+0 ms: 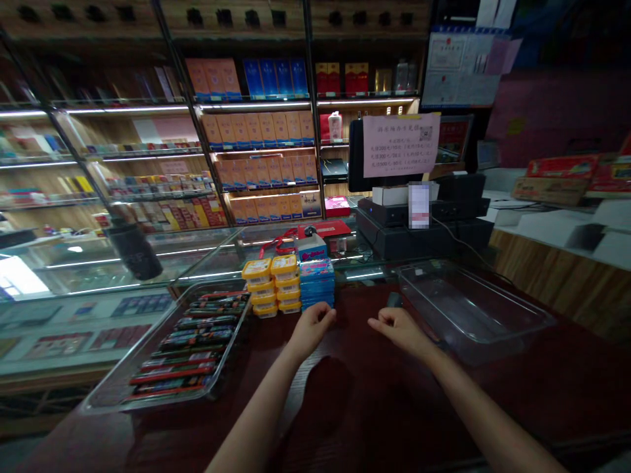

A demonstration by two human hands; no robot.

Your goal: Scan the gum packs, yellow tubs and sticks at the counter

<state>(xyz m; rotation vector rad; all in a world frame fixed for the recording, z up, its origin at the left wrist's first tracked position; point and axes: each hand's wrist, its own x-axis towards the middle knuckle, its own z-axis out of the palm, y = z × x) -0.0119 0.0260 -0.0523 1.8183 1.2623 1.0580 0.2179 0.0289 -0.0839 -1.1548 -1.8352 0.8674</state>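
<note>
On my feed's left, a clear tray (111,389) sits slightly askew on the dark red tabletop (557,391), loaded with slim, dark-wrapped sticks (190,341). Just beside it I see yellow-lidded tubs (272,286) stacked in two columns, and touching or nearly touching those, a pile of blue packs (317,286). My left hand (313,326) is just in front of that pile, fingers curled inward; I can't tell whether it grips anything. Well apart from it, my right hand (398,327) is curled too, thumb side toward the left, its contents equally unclear to me. Just behind it is a small dark object (395,299). Farther right lies a second clear tray (473,305).
</note>
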